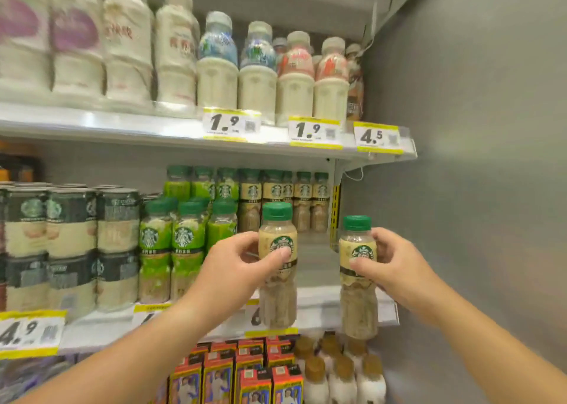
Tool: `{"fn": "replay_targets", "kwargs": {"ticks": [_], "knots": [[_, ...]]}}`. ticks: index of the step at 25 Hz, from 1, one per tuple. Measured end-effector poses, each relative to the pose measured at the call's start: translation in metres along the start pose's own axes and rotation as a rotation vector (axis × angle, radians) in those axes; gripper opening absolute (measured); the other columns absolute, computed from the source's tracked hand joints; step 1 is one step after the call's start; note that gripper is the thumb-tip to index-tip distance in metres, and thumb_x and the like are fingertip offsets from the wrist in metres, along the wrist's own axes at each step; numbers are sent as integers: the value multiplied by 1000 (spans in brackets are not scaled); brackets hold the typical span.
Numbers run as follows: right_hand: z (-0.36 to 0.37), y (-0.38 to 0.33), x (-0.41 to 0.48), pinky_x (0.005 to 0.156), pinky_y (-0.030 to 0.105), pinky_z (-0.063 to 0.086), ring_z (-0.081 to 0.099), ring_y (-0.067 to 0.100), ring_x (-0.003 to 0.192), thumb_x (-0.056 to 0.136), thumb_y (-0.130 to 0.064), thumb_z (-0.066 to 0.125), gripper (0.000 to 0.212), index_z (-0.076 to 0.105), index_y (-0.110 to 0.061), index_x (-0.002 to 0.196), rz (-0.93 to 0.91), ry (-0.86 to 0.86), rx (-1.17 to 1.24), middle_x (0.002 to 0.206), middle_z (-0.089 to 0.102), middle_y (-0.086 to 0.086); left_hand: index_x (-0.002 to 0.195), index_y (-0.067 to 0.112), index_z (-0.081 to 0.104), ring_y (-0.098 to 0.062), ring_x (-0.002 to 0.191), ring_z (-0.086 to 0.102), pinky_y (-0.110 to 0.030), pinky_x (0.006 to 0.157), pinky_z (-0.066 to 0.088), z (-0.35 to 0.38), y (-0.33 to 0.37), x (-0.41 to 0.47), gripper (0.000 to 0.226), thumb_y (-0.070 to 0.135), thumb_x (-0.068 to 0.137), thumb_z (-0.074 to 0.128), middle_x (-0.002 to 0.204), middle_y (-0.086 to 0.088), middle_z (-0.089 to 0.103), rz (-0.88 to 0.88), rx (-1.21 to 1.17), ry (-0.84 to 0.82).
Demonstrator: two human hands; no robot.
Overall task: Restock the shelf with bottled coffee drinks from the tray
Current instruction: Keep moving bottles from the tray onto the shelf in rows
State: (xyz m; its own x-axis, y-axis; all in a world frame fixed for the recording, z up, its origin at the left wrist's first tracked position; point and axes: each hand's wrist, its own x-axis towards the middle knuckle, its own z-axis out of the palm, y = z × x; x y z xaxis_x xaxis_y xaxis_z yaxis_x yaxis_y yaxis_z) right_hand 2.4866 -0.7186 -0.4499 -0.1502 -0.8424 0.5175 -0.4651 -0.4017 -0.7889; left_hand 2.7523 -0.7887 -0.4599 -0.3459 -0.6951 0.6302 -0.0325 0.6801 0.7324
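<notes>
My left hand [242, 264] grips a green-capped beige coffee bottle [278, 296] upright in front of the middle shelf [319, 304]. My right hand [388, 261] holds a second bottle of the same kind [358, 305] near the shelf's right end. Both bottles hang at the shelf's front lip, over a bare stretch of it. Behind that stretch, several matching beige bottles [306, 199] stand at the back. The tray is out of view.
Green-labelled bottles [181, 244] and dark cans [70, 234] fill the middle shelf to the left. White and pale drink bottles [257, 75] line the shelf above. Red cartons [245, 370] and brown-capped white bottles [340, 373] sit below. A grey side wall [460, 188] closes the right.
</notes>
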Motion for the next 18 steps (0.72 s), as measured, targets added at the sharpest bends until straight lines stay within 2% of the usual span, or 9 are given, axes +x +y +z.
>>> {"fn": "replay_targets", "kwargs": {"ticks": [2,5,7,9,10,13,16,18], "knots": [[-11,-2,44,67,23,57,73,8,84,77,-19,76,29,71,-33,103,-54,34,-7,94,78,-7,99,29,76,-5,84,72,-25,69,56,9,5,44,35,58,80,69,91,11,77,-18,-9,36],[-13,7,103,60,16,55,73,3,81,77,-23,75,32,71,-38,105,-84,107,52,93,77,-16,104,33,74,-3,86,71,-28,76,56,25,-5,107,32,57,83,68,93,17,76,-83,23,125],[-9,20,139,58,13,52,71,-2,79,77,-26,75,31,70,-41,103,-73,160,83,90,76,-19,100,36,69,-1,86,69,-26,76,55,37,-21,141,23,53,84,69,93,17,74,-121,35,173],[-2,35,167,63,15,51,69,-6,80,79,-26,76,29,68,-43,102,-74,165,77,90,75,-22,97,37,64,3,87,66,-24,76,54,46,-38,162,17,49,86,70,95,18,71,-118,63,202],[2,42,180,69,18,52,68,-5,85,79,-27,76,31,68,-41,105,-85,153,77,94,74,-22,101,36,64,2,89,67,-27,79,56,50,-48,170,19,46,86,70,97,16,73,-106,46,195],[13,68,209,84,31,58,70,5,96,80,-23,76,43,66,-29,121,-73,138,97,111,73,-10,106,30,67,0,88,69,-34,84,59,59,-74,188,20,39,89,71,98,12,75,-121,8,195],[19,87,224,85,37,60,71,10,97,81,-24,75,49,62,-29,128,-22,128,108,116,71,-8,101,33,67,5,84,68,-19,74,55,68,-88,198,15,39,88,72,94,16,75,-110,15,211],[20,93,229,77,30,60,72,7,91,81,-25,75,44,64,-35,122,-19,125,121,110,72,-13,96,37,66,10,84,66,-10,68,49,73,-89,199,11,41,88,71,89,26,73,-76,45,229]]}}
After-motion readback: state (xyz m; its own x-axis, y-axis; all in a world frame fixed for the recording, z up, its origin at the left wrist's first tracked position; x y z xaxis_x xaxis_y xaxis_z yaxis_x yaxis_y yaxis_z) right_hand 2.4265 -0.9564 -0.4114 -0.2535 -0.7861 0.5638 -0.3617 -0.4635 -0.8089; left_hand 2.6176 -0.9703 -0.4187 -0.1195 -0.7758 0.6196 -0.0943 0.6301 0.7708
